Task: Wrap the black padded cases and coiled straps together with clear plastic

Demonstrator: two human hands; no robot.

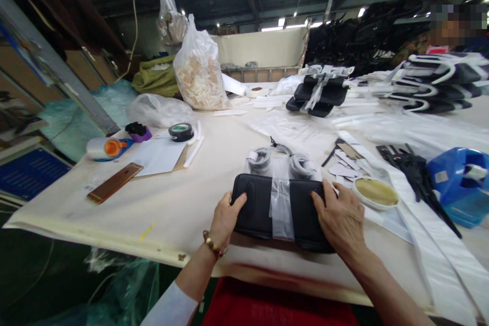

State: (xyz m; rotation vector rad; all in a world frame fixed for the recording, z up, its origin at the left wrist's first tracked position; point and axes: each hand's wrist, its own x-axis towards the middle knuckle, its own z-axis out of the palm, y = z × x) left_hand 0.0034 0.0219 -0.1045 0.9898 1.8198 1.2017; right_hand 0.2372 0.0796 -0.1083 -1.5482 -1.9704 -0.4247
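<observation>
Both hands on one black case [254,209] at the near edge of the table [214,163]. Left hand [225,221] grips the left end, thumb on the face, other fingers mostly hidden; right hand [342,214] grips the right end, thumb on the face, fingers over the far corner. Held by the ends probably to keep it steady, leaving the middle uncovered, where a clear band [281,204] crosses. Case is oblong, matte, round-cornered, oval mark beside the left thumb. From here I can't tell whether it rests fully on the table. Beyond the fingertips, grey coils [260,159] at its far side, rolled presumably for tidiness. Well past the right fingers, a similar banded black stack [317,94], likely parked there out of the hands' way.
</observation>
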